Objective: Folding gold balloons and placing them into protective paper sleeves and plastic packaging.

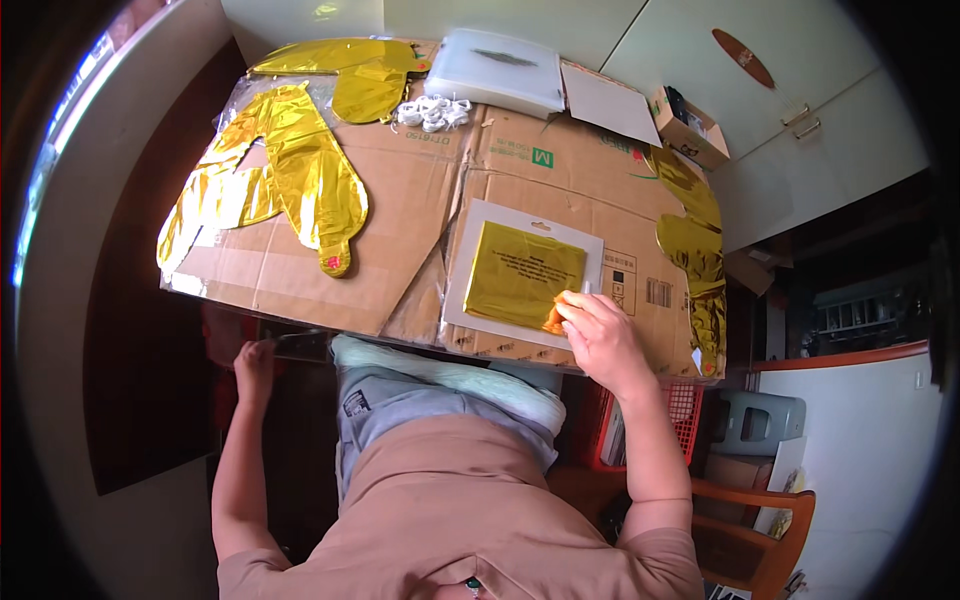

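The right hand pinches a crumpled orange piece between thumb and fingertips, right over the near right corner of the flat packet; whether the piece is cloth or paper I cannot tell. The packet lies flat and slightly askew, with a pale border, a hang slot at its far edge, and shiny gold foil filling the middle, faintly creased and crossed by small dark print. Under it spreads brown cardboard. To the packet's left lies a limp gold foil shape, glossy and wrinkled; to its right, another strip of gold foil. Beyond it sit white ribbon coils and a translucent box. The left hand, curled, is well left of the packet and nearer the body; its hold is unclear.
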A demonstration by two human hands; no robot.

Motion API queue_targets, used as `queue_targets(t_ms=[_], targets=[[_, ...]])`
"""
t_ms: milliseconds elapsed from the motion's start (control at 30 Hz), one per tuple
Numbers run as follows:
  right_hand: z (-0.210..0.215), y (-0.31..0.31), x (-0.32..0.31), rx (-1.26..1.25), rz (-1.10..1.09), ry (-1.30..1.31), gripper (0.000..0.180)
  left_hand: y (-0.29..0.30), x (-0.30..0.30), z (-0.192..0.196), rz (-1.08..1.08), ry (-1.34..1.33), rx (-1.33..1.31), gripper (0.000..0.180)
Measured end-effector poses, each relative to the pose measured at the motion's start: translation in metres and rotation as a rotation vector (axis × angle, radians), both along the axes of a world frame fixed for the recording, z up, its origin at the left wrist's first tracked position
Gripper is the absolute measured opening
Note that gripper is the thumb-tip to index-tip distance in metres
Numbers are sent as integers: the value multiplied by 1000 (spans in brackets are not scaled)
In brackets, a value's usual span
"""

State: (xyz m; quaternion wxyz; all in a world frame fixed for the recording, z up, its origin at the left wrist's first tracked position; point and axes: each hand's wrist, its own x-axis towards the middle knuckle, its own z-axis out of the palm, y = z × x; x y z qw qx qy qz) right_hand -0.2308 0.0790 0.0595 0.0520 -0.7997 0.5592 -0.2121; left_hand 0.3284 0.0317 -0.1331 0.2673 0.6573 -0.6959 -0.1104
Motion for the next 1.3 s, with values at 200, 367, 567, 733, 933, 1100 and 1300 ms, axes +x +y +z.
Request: queue_targets(t_ms=[200, 367, 567, 733, 933, 1100, 1300], targets=[[-1, -3, 1, 12, -33, -39, 18, -60, 63, -93, 381, -194, 502, 27], [-6, -8, 2, -9, -13, -44, 21, -88, 78, -137, 493, -125, 429, 37], [-1, -2, 2, 6, -47, -16, 23, -98, 65, -135, 450, -67, 273, 39], [-3, -5, 1, -17, -17, -42, 22, -100, 102, -159, 325, 245, 301, 43], [-5, -4, -2, 15, -31, -65, 21, -96, 79, -151, 205, 67, 331, 45], [-9, 3, -11, -18, -20, -92, 25, -101, 47, -22, 144, -531, 796, 48], [-13, 15, -15, -153, 74, -125, 43, -32, -31, 90, -224, -510, 691, 51]])
